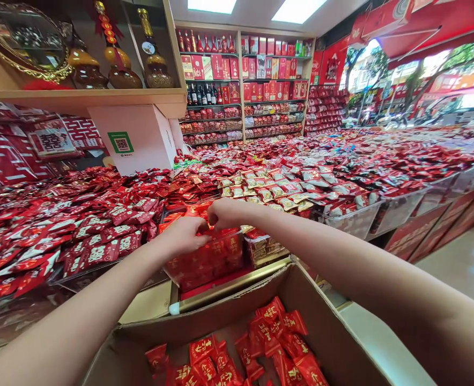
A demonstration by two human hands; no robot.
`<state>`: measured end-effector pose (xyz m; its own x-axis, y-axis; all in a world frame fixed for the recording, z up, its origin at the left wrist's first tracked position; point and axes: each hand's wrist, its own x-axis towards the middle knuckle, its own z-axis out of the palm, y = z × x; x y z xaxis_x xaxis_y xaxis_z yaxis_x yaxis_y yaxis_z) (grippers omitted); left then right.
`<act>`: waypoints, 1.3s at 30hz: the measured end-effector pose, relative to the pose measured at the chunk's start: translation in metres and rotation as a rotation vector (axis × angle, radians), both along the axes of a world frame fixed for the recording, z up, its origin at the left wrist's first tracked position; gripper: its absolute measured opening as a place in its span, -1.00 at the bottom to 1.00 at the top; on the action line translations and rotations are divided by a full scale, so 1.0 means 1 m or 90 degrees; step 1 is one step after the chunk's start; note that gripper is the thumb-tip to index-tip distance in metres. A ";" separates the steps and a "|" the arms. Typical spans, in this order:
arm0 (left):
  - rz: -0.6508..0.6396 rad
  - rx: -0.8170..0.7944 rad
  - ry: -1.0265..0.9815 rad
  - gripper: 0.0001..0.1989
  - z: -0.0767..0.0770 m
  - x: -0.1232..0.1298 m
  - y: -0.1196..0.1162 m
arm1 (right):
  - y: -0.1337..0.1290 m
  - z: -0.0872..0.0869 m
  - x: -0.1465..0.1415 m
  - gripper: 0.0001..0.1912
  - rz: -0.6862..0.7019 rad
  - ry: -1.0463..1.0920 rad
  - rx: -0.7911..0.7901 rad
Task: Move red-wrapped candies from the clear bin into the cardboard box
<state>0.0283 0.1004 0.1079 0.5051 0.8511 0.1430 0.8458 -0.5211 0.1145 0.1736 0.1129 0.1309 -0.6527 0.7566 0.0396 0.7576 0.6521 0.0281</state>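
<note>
My left hand (186, 234) is at the front of a clear plastic bin (205, 262) filled with red-wrapped candies (178, 212). Its fingers are curled inward above the rim. Close beside it, my right hand (226, 213) bends down over the same bin, fingers closed and mostly hidden from me. Whatever either hand grips, if anything, does not show. Below my forearms stands an open cardboard box (221, 316), with loose red sweets in gold-lettered wrappers (205, 354) on its bottom.
Dark red packets (112, 230) are heaped at left, cream-coloured packets (269, 187) behind the bin. More clear bins (353, 220) run along the right. A white box with a QR code (130, 139) stands under an overhanging cabinet (140, 96). Stocked shelves (243, 64) line the back.
</note>
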 end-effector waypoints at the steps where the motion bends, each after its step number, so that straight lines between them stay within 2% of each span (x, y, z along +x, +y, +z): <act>1: -0.003 0.001 0.021 -0.82 -0.001 0.000 0.002 | 0.001 0.001 0.003 -0.72 -0.006 0.002 0.011; 9: -0.019 0.007 0.203 -0.85 0.007 0.000 0.017 | -0.001 -0.002 0.005 -0.75 -0.053 -0.042 0.019; 17: -0.021 -0.013 0.298 -0.89 0.016 0.008 0.013 | 0.002 -0.014 0.005 -0.74 -0.052 -0.030 0.038; 21: -0.025 -0.013 0.308 -0.86 0.015 0.007 0.015 | 0.005 -0.018 0.000 -0.70 -0.017 -0.033 0.046; 26: -0.049 -0.029 0.299 -0.82 0.012 -0.002 0.020 | 0.009 -0.019 -0.008 -0.74 -0.047 -0.067 0.012; 33: -0.069 -0.027 0.255 -0.79 0.012 0.000 0.019 | 0.019 -0.004 -0.021 -0.76 -0.006 -0.072 -0.024; 39: -0.045 -0.034 0.192 -0.80 0.004 0.002 0.021 | 0.017 0.002 -0.019 -0.73 0.008 -0.068 0.013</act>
